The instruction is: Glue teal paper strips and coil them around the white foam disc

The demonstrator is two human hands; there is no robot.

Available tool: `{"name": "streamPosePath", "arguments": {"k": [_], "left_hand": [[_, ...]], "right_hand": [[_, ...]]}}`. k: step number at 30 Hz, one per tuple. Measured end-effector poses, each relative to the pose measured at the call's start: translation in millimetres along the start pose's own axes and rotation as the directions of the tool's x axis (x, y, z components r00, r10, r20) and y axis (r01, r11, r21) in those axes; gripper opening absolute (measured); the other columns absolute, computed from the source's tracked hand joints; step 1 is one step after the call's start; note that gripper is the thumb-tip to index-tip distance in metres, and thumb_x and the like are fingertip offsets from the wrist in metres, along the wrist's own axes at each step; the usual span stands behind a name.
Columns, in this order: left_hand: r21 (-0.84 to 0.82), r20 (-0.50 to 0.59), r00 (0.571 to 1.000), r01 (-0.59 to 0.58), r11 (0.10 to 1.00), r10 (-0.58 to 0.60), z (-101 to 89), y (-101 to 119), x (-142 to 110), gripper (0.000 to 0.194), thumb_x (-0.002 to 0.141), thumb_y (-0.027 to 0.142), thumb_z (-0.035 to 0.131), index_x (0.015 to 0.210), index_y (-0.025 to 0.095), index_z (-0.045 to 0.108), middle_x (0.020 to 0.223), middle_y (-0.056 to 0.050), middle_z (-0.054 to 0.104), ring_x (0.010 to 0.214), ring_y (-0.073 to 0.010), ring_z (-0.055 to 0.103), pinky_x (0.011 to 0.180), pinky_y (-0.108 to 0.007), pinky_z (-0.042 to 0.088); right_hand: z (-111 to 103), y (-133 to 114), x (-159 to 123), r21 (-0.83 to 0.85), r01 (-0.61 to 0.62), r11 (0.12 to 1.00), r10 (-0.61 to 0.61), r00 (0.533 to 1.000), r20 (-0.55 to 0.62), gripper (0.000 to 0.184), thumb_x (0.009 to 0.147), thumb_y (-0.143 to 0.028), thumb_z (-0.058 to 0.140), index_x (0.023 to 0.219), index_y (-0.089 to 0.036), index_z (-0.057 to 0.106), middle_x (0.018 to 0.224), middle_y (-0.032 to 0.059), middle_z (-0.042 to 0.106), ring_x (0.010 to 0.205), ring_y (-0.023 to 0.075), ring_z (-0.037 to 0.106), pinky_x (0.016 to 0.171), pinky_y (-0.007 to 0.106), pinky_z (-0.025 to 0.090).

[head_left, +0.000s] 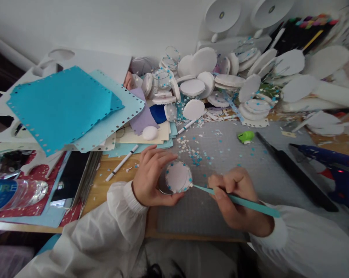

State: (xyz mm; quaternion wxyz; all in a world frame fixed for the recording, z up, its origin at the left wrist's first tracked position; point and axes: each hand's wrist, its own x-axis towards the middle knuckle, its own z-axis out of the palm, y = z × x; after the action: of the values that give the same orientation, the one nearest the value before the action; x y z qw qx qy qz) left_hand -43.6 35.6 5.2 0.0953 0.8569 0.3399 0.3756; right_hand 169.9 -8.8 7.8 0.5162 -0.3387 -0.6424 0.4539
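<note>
Between the thumb and fingers of my left hand (154, 177) is a small round white disc (178, 177), its rim dotted with tiny blue and white paper shapes. My right hand (235, 193) grips teal tweezers (249, 204) like a pen, and their tips touch or nearly touch the right side of the disc's rim. Whether a paper shape sits in the tips is too small to tell. Just beyond the disc, loose white and blue paper shapes (195, 154) are scattered over the grey cutting mat (203, 218).
White discs (193, 88) crowd the back. A blue glue gun (342, 173) with a red light, a black bar-shaped tool (296, 172) and a green punch (245, 136) lie right. Left are blue paper sheets (64, 104), a marker (122, 163), a phone (70, 179) and a water bottle (17, 193).
</note>
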Motion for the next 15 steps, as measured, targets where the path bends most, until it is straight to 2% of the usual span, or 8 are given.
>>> {"name": "streamPosePath", "arguments": {"k": [15], "left_hand": [[0.007, -0.028, 1.000, -0.010, 1.000, 0.011, 0.8, -0.3, -1.5, 0.078, 0.057, 0.051, 0.075, 0.121, 0.018, 0.046, 0.103, -0.011, 0.062, 0.097, -0.0288, 0.057, 0.095, -0.053, 0.038]], "right_hand": [[0.8, 2.5, 3.8, -0.045, 0.054, 0.998, -0.053, 0.998, 0.015, 0.020, 0.084, -0.006, 0.038, 0.082, -0.024, 0.030, 0.061, -0.0064, 0.031, 0.047, 0.0087, 0.030, 0.043, 0.023, 0.025]]}}
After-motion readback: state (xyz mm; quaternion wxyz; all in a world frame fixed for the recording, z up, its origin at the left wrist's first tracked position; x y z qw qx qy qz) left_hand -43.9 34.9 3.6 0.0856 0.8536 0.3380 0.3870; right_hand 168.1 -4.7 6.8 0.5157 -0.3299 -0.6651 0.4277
